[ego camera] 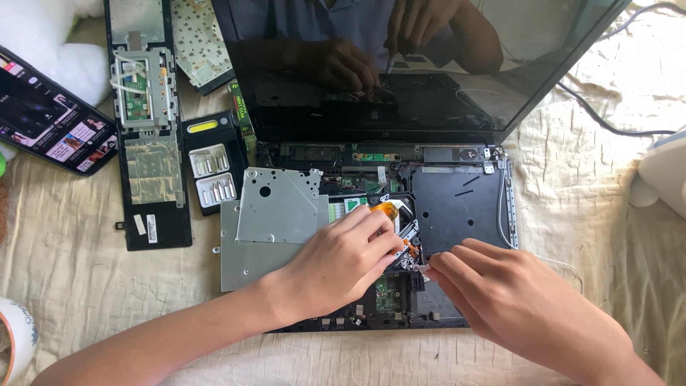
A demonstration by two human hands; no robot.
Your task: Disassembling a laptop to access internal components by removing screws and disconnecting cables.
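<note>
Left of the opened laptop point(371, 214), a phone point(50, 118) with a lit screen lies on the cream cloth point(86, 271). Nearer the laptop lie a black palmrest panel point(146, 143) and a black case of screwdriver bits point(211, 168). A grey metal plate point(275, 214) covers the laptop's left half. The left hand point(343, 261) rests on that plate, fingers point(379, 225) curled against an orange ribbon cable point(386, 209). At the laptop's middle, the right hand point(514, 300) pinches a small metal part point(418, 268) between fingertips.
</note>
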